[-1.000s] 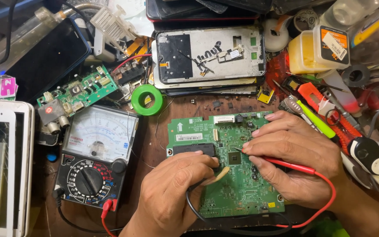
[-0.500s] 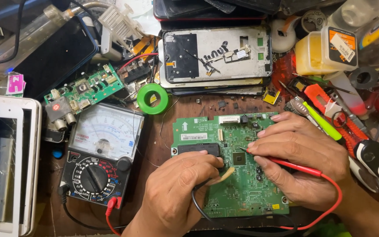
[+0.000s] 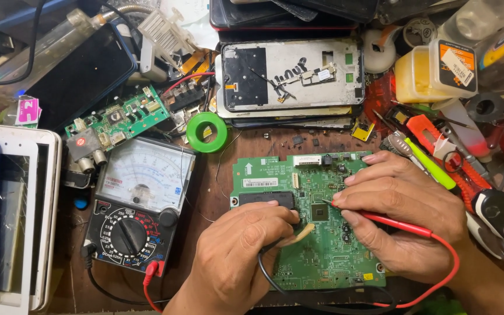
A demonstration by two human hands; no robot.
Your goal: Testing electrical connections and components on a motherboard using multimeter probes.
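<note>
Board [image 3: 316, 233], green and bare, lies flat on the surface [image 3: 211, 192] just below the middle of the clutter, and both hands rest on it. Right hand [image 3: 406, 219] pinches a red probe [image 3: 380, 220] like a pen, its tip set down beside the square black chip [image 3: 319, 212]. Left hand [image 3: 246, 245] is curled shut around a black lead [image 3: 275, 280]; its tip is hidden under the fingers, near the board's black connector [image 3: 266, 199]. This looks like the probing step, two points being checked against each other; the next move would call for steady tips and a glance left to the meter [image 3: 138, 207], where red and black leads plug in at the bottom. Farther out sit a green tape roll [image 3: 206, 132], a smaller board [image 3: 118, 119], a stripped phone frame [image 3: 291, 76], a yellow tub [image 3: 433, 70] and red-handled tools [image 3: 438, 137]. At the left edge stands a white tray [image 3: 45, 221]. Of the room beyond this crowded wooden surface, nothing shows.
</note>
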